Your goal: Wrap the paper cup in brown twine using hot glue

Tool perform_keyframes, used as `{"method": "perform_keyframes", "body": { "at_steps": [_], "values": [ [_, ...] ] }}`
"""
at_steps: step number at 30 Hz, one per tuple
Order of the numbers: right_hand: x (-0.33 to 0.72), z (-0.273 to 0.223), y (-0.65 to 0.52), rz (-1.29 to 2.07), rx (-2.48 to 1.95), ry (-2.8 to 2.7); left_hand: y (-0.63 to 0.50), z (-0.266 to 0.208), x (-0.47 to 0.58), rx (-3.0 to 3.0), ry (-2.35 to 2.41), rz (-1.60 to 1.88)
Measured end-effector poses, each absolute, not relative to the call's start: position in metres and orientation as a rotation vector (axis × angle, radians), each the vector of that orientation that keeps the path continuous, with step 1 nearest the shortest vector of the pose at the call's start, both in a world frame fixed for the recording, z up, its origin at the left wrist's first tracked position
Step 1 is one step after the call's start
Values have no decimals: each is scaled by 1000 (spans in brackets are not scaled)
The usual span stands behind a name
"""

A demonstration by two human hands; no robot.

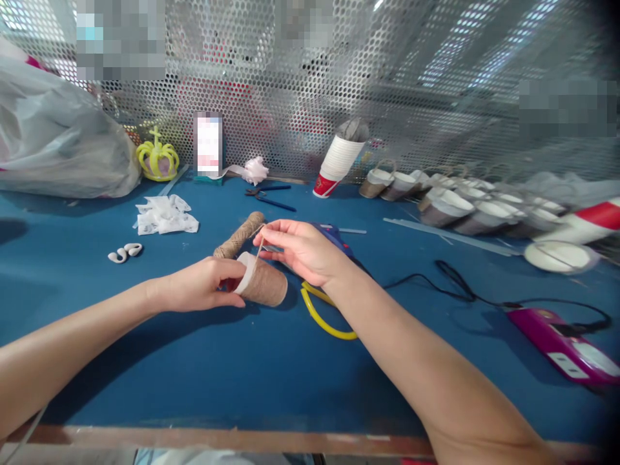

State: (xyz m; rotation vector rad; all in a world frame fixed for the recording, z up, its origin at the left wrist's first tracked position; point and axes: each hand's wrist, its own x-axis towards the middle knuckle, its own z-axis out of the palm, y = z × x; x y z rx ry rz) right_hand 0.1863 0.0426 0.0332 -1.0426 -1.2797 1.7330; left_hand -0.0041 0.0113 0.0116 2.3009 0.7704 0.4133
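Observation:
My left hand (217, 284) grips a paper cup (265, 284) by its open rim, with fingers inside the mouth. The cup lies tilted on its side, its wall wrapped in brown twine and its rim white. In my right hand (300, 248), thumb and fingers pinch a strand of twine (260, 247) just above the cup's rim. Behind the cup lies a spool of twine (241, 234). Yellow-handled scissors (322, 323) rest under my right forearm. A dark blue tool (334, 236), partly hidden by my right hand, lies behind it.
Wrapped cups with handles (450, 210) crowd the back right, beside a stack of paper cups (339, 161). A purple power strip (562, 342) and black cable lie right. Pliers (271, 196), white lace (167, 215), a phone (208, 145) and a plastic bag (58, 135) are behind or left.

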Motion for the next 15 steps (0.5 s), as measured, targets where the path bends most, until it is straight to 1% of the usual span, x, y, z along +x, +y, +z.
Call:
{"method": "perform_keyframes", "body": {
  "at_steps": [6,15],
  "values": [
    [188,32,42,1703,-1105,-1286,12,9,-5,2285,805,373],
    [185,26,44,1667,-1140,-1315,12,10,-5,2314,725,400]
  ]
}}
